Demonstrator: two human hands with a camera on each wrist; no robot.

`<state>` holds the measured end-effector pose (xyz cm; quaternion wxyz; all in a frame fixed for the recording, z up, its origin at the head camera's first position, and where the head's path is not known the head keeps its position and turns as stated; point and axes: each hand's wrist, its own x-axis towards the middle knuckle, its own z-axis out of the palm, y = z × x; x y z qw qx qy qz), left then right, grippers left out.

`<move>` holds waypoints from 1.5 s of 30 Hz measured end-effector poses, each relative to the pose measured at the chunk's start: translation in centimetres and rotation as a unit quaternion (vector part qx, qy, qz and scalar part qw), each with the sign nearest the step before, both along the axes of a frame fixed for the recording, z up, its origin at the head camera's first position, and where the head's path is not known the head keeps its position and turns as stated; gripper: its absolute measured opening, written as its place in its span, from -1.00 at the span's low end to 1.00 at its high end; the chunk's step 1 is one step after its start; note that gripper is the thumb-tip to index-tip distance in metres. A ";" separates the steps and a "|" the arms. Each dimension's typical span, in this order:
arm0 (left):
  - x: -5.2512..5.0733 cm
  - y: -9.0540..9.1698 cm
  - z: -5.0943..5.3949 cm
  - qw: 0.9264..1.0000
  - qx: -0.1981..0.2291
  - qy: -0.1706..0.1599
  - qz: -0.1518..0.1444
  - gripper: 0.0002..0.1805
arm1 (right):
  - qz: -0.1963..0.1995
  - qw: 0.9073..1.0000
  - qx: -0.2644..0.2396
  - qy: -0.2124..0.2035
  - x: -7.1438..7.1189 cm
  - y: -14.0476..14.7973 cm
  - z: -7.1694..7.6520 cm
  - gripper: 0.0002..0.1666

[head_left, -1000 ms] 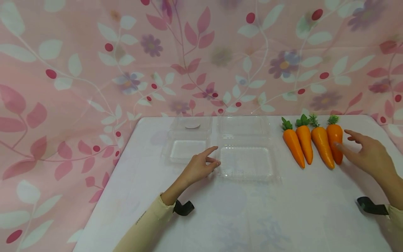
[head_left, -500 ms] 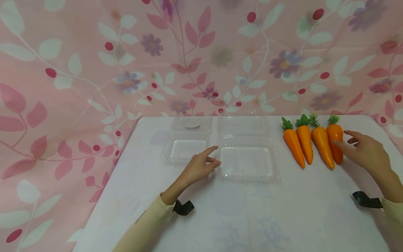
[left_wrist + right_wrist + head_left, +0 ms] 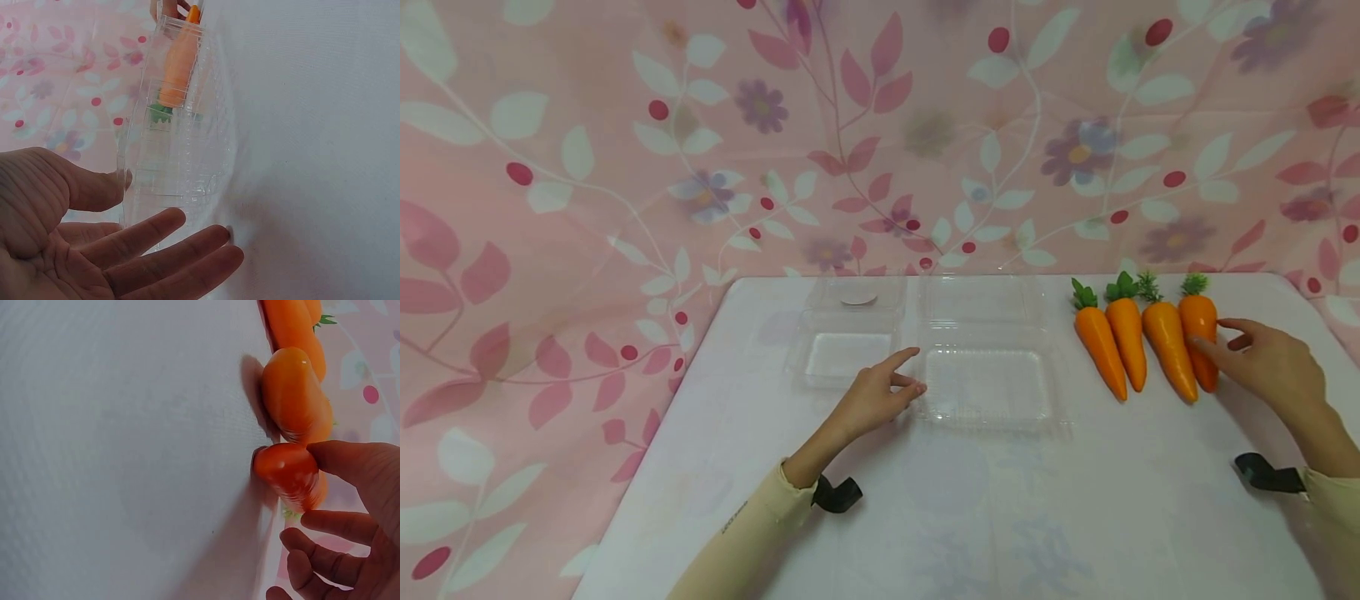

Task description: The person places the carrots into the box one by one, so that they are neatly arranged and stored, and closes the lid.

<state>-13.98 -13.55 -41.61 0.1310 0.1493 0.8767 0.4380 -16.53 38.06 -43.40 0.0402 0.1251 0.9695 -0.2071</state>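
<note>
Head: I've got the right hand (image 3: 1273, 362) pinching the end carrot (image 3: 1199, 316), on the table (image 3: 940, 525) right of the clear boxes (image 3: 988, 383) | Left wrist: left hand (image 3: 87, 265) spread, at a box's edge | Right wrist: carrot's between thumb (image 3: 347, 459) and forefinger (image 3: 340, 525)

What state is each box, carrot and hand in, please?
Left box, open, no carrot inside.
Right box, open, no carrot inside.
Rightmost carrot, lying on the table.
Other three carrots, lying beside it, untouched.
Left hand, holding nothing, at the right box's left edge.
Right hand, at the rightmost carrot; whether it grips is unclear.
</note>
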 end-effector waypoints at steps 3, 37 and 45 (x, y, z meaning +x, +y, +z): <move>0.0 0.0 0.0 1.000 0.004 -0.001 0.001 -0.33 | -0.004 1.000 0.002 -0.005 0.0 0.0 0.0 -0.06; 0.2 0.0 0.3 1.000 0.006 -0.005 0.000 -0.34 | -0.038 0.999 0.024 -0.010 0.9 0.6 0.8 -0.09; 0.1 0.0 0.2 1.000 0.003 -0.003 0.000 -0.34 | -0.054 0.998 -0.002 -0.033 1.6 1.0 2.0 0.01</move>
